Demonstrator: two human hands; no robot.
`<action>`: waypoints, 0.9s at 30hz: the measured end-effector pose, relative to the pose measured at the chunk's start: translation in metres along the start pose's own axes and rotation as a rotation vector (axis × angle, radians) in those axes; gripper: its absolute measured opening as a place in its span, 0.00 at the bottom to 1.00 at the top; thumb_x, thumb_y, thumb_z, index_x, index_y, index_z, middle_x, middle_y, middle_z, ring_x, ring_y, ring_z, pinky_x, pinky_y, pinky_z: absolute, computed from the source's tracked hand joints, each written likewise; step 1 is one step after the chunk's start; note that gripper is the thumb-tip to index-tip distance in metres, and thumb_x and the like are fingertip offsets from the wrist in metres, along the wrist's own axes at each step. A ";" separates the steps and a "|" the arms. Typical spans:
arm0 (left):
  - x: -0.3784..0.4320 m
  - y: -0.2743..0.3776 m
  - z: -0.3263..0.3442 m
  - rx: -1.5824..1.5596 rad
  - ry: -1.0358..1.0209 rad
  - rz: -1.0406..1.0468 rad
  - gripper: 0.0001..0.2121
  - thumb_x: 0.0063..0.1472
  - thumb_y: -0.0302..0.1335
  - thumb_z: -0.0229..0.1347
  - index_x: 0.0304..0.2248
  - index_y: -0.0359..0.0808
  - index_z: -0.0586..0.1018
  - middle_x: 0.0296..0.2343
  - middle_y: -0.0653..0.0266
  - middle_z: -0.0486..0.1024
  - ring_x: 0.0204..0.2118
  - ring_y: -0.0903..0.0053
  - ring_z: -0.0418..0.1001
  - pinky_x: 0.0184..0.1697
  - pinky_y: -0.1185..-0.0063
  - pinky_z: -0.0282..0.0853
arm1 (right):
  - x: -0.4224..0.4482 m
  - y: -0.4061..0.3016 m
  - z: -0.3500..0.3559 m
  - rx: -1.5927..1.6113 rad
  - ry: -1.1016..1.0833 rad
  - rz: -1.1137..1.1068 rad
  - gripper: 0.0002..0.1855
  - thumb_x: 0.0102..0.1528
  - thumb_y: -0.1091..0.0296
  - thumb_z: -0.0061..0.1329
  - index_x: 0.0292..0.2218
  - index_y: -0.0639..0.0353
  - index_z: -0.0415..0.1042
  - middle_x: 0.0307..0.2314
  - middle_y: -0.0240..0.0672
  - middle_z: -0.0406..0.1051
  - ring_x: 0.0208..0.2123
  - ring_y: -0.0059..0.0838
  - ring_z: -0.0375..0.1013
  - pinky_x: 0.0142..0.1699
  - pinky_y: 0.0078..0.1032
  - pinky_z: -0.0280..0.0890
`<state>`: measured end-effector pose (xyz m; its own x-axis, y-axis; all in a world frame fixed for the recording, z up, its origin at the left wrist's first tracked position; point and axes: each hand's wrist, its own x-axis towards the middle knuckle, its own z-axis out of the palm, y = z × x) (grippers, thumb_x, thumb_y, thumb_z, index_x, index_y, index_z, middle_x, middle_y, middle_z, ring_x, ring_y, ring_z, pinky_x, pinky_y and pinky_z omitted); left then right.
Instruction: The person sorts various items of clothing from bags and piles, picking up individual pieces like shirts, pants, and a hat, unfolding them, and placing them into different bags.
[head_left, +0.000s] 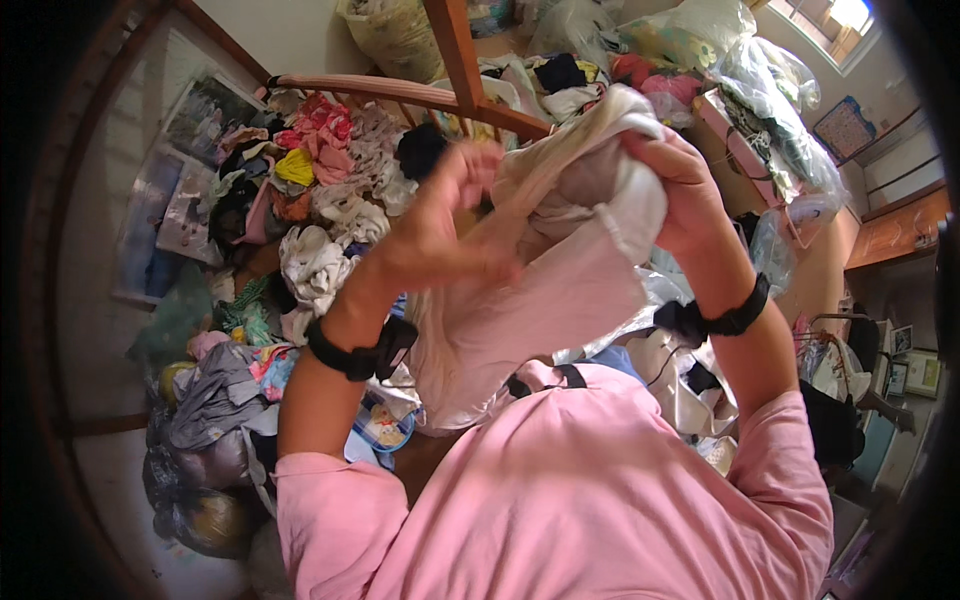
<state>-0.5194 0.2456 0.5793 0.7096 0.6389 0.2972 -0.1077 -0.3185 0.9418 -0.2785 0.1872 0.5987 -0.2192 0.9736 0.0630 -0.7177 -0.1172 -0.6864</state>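
A pale pinkish-white cloth garment (555, 300) hangs spread in front of my chest, its upper part bunched into folds. My right hand (679, 184) grips it by the top right edge, thumb on the near side. On its left side is my left hand (457, 217), blurred by motion, with thumb and fingers spread apart. Whether that hand touches the fabric cannot be made out. The garment's lower end falls towards my lap and hides part of what lies beneath.
Heaped clothes (322, 157) lie to the left, with a white crumpled cloth (311, 266) and grey clothing (221, 394) nearer me. A wooden post and rail (459, 60) stand ahead. Plastic bags (780, 82) and a pink box (739, 146) are at the far right.
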 end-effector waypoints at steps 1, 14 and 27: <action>-0.019 -0.020 0.001 -0.044 -0.115 -0.188 0.32 0.41 0.28 0.67 0.45 0.35 0.65 0.39 0.60 0.67 0.44 0.79 0.63 0.47 0.77 0.61 | -0.005 -0.003 -0.001 0.212 0.024 -0.019 0.14 0.56 0.71 0.41 0.43 0.67 0.65 0.34 0.42 0.71 0.33 0.31 0.74 0.41 0.28 0.70; -0.040 0.046 -0.074 -0.189 0.204 -0.465 0.16 0.62 0.33 0.47 0.38 0.25 0.74 0.29 0.63 0.76 0.26 0.85 0.72 0.31 0.88 0.68 | -0.032 -0.059 -0.068 -0.205 0.338 -0.181 0.14 0.56 0.69 0.42 0.43 0.66 0.66 0.37 0.40 0.70 0.37 0.30 0.71 0.45 0.28 0.66; -0.039 0.079 -0.072 -0.301 0.385 -0.376 0.15 0.62 0.31 0.46 0.40 0.26 0.73 0.32 0.58 0.76 0.32 0.80 0.74 0.37 0.84 0.68 | -0.014 -0.035 -0.073 -0.208 0.315 -0.153 0.15 0.53 0.69 0.45 0.42 0.67 0.68 0.35 0.38 0.71 0.35 0.28 0.72 0.41 0.24 0.66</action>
<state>-0.6059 0.2456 0.6534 0.4407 0.8939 -0.0818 -0.1305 0.1540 0.9794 -0.2021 0.1919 0.5684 0.1156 0.9929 -0.0273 -0.5705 0.0439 -0.8201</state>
